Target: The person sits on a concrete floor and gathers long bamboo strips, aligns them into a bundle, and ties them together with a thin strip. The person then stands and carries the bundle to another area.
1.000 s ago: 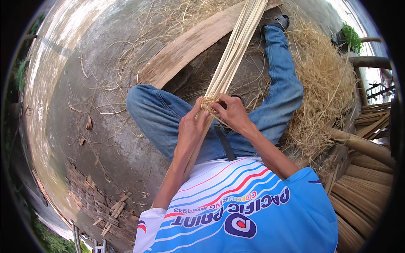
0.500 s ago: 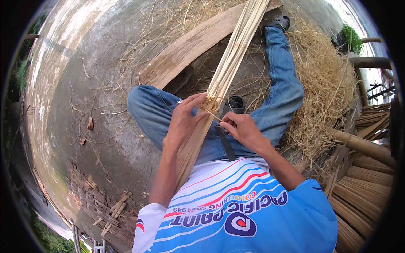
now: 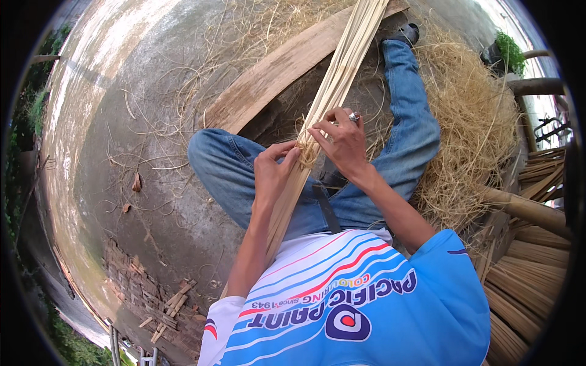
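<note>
A long bundle of thin, pale bamboo strips (image 3: 343, 67) slants across my lap, from the far top down past my left forearm. Around its middle is a binding strip (image 3: 309, 158), wound and knotted. My left hand (image 3: 273, 171) is closed at the left side of this binding, thumb and forefinger pinching it against the bundle. From the right, my right hand (image 3: 345, 141), with a ring on one finger, reaches over the bundle just beyond the binding. Its thumb and bent fingers press on the strips there; whether a loose end lies between the fingertips is too small to tell.
A wide wooden plank (image 3: 268, 79) lies on the concrete ground beyond my left knee. Curly bamboo shavings (image 3: 470, 128) are heaped beside my right leg. Bundled strips (image 3: 519, 274) and a bamboo pole (image 3: 528, 213) are at the right. Scrap pieces (image 3: 171, 308) lie at the lower left.
My right hand has moved up and away from me, from the strip end nearer my lap to the bundle beyond the binding. My left hand has shifted slightly right and nearer to me.
</note>
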